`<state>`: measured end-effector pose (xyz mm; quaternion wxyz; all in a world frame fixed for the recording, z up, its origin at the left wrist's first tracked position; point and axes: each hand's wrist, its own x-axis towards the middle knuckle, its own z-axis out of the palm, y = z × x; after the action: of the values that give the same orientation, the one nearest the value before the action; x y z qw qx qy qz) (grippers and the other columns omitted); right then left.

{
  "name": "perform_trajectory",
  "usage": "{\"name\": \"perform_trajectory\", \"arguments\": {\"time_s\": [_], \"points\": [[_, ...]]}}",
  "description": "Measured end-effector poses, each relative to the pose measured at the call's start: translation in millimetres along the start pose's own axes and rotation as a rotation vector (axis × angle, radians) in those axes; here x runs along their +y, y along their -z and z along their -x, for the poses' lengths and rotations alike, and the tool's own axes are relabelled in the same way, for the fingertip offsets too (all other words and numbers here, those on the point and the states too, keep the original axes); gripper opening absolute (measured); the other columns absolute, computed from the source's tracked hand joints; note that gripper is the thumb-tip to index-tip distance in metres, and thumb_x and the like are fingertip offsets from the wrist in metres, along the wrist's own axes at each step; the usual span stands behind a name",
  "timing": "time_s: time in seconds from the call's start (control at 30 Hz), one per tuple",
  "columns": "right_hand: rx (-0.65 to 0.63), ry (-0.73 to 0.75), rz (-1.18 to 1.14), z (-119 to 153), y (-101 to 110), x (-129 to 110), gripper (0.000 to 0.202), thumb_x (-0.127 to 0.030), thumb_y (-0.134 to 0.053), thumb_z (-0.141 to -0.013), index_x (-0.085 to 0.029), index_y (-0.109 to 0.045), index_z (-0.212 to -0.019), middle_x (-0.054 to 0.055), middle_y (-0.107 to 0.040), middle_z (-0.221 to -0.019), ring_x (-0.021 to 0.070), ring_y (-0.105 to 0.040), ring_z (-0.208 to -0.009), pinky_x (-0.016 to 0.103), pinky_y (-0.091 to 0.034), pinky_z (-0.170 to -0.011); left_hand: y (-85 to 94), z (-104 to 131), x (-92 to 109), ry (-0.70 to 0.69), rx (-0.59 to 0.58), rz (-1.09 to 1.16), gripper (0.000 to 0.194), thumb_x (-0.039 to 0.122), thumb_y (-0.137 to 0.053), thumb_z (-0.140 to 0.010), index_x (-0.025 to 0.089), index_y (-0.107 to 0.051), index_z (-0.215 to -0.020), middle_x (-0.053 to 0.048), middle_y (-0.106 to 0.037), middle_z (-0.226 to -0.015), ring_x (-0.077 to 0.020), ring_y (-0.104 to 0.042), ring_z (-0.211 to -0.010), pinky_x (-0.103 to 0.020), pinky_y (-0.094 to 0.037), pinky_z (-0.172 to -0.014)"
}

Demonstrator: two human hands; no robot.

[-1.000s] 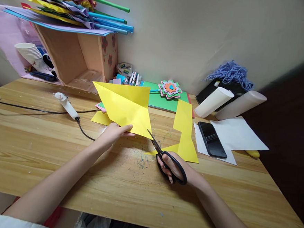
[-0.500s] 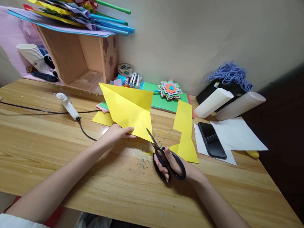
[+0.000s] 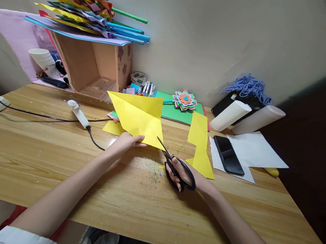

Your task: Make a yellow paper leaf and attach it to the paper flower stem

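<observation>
My left hand (image 3: 128, 141) pinches the lower edge of a creased yellow paper (image 3: 138, 116), thumb on top and fingers underneath, holding it above the wooden table (image 3: 113, 196). Black-handled scissors (image 3: 186, 172) are in my right hand (image 3: 178, 172), with thumb and fingers through the loops. Their blades lie at the paper's lower right corner, one blade showing over the yellow surface. Yellow offcuts (image 3: 201, 154) lie on the table just behind and right of my right hand. Another yellow piece (image 3: 114, 128) is partly hidden behind the held paper.
At the back left stands an open box (image 3: 124, 67) topped with paper flowers. A white glue gun (image 3: 79, 114) with a cable lies left. A layered paper flower (image 3: 184, 100) rests on green sheets (image 3: 169, 113). White paper (image 3: 257, 149) and a phone (image 3: 228, 155) are on the right.
The camera view has shifted slightly, so the background sits lower and further right. The scissor handles have come a little closer together, with the blades still at the paper's corner.
</observation>
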<state>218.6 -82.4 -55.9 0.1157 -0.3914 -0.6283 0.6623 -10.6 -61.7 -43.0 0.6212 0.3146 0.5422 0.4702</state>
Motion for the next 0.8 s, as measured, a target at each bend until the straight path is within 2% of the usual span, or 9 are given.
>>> {"name": "perform_trajectory", "arguments": {"time_s": [0.2,0.33,0.47,0.6,0.8], "points": [[0.050,-0.040,0.024,2.4,-2.7,-6.9,0.059,-0.076,-0.029,-0.072,-0.018,-0.041,-0.067,-0.008,-0.037,-0.044,0.0044,-0.039,-0.030,0.015,-0.037,-0.029,2.7,-3.3,-2.4,-0.007,-0.023,-0.024,0.019,0.014,-0.066,-0.068,0.011,-0.062,-0.086,-0.011,-0.064,-0.110,-0.0212,-0.065,-0.090,-0.027,-0.055,-0.078],[-0.014,-0.001,-0.042,-0.8,-2.8,-2.2,0.066,-0.080,-0.021,-0.068,-0.018,-0.044,-0.071,-0.008,-0.038,-0.046,0.0054,-0.040,-0.031,0.017,-0.040,-0.032,2.2,-2.3,-2.8,0.009,-0.026,-0.034,0.022,0.015,-0.066,-0.068,0.011,-0.062,-0.090,-0.012,-0.064,-0.109,-0.0216,-0.064,-0.092,-0.027,-0.055,-0.078],[-0.049,0.008,-0.100,-4.8,-4.2,-0.4,0.072,-0.083,-0.013,-0.064,-0.018,-0.043,-0.069,-0.007,-0.038,-0.044,0.0066,-0.041,-0.030,0.019,-0.038,-0.031,-2.3,2.6,-0.4,0.008,-0.051,-0.022,0.029,0.012,-0.065,-0.068,0.012,-0.061,-0.096,-0.011,-0.061,-0.116,-0.0221,-0.063,-0.094,-0.027,-0.057,-0.074],[-0.018,0.009,-0.048,-4.2,-4.0,-1.9,0.069,-0.081,-0.015,-0.067,-0.018,-0.043,-0.069,-0.008,-0.037,-0.045,0.0067,-0.042,-0.030,0.018,-0.038,-0.031,-4.7,5.8,1.2,0.016,-0.051,-0.001,0.032,0.011,-0.065,-0.067,0.012,-0.061,-0.098,-0.011,-0.060,-0.117,-0.0220,-0.064,-0.093,-0.026,-0.057,-0.071],[0.036,-0.007,0.024,0.2,-2.9,-8.8,0.059,-0.076,-0.025,-0.073,-0.019,-0.040,-0.069,-0.008,-0.036,-0.046,0.0050,-0.038,-0.031,0.017,-0.039,-0.031,-2.6,6.3,1.7,0.018,-0.056,0.001,0.025,0.012,-0.066,-0.067,0.012,-0.063,-0.092,-0.011,-0.062,-0.114,-0.0215,-0.063,-0.094,-0.025,-0.057,-0.074]]}}
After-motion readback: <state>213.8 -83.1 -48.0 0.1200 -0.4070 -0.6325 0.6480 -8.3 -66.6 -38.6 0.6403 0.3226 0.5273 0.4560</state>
